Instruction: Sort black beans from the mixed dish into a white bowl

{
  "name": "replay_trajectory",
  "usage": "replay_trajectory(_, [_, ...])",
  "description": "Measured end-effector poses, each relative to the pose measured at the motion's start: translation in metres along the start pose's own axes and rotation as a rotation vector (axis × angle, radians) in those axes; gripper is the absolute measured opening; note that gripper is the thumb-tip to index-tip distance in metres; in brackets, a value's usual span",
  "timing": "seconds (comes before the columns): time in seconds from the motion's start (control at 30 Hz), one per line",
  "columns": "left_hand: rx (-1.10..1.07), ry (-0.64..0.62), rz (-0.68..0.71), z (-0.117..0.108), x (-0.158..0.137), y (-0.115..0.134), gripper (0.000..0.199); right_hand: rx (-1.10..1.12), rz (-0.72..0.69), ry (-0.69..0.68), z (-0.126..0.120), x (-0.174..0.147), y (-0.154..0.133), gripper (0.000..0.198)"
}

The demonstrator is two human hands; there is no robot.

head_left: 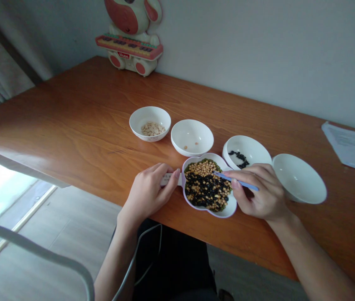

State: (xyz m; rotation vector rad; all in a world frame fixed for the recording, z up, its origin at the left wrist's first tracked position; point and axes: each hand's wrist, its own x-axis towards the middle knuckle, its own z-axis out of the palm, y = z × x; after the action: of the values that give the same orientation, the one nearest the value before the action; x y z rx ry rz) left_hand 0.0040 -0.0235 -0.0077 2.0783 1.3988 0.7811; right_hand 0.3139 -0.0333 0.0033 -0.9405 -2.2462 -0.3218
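left hand (148, 189) pinches handle (166, 179) of scalloped dish (229, 207) | right hand (263, 193) closed round blue tweezers (247, 184), tips over dish's beans (207, 190) (mostly black and tan) | dish on bench (70, 129), black-bean bowl (257, 151) just beyond

Four white bowls (193, 130) stand in a row on the bench (80, 113), with one lobed dish (230, 207) close to the near edge and one pair of blue tweezers (245, 183) at it. Two orange pieces (196, 143) show in one bowl; the dish's beans (205, 167) defy counting. One toy keyboard (130, 47) stands by the far edge.
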Motion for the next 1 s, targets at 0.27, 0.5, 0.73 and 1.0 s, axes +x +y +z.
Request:
replay_trajectory(0.27, [-0.002,0.003,0.0,0.0012,-0.0003,0.0,0.039,-0.004,-0.027,0.004,0.0003,0.0019,-0.0014,0.021])
replay_trajectory(0.5, [-0.004,-0.008,-0.007,0.0005,-0.0003,0.0002,0.039,-0.003,-0.027,0.0,0.0001,0.0028,-0.0012,0.021])
replay_trajectory(0.73, [0.004,-0.004,-0.01,0.0004,-0.0008,-0.0002,0.04,0.0,-0.026,-0.002,0.0003,0.0022,-0.0011,0.022])
replay_trajectory(1.0, [0.0,-0.007,-0.007,0.001,-0.0005,-0.0003,0.04,-0.01,-0.027,0.0,0.0004,0.0023,-0.0011,0.022])
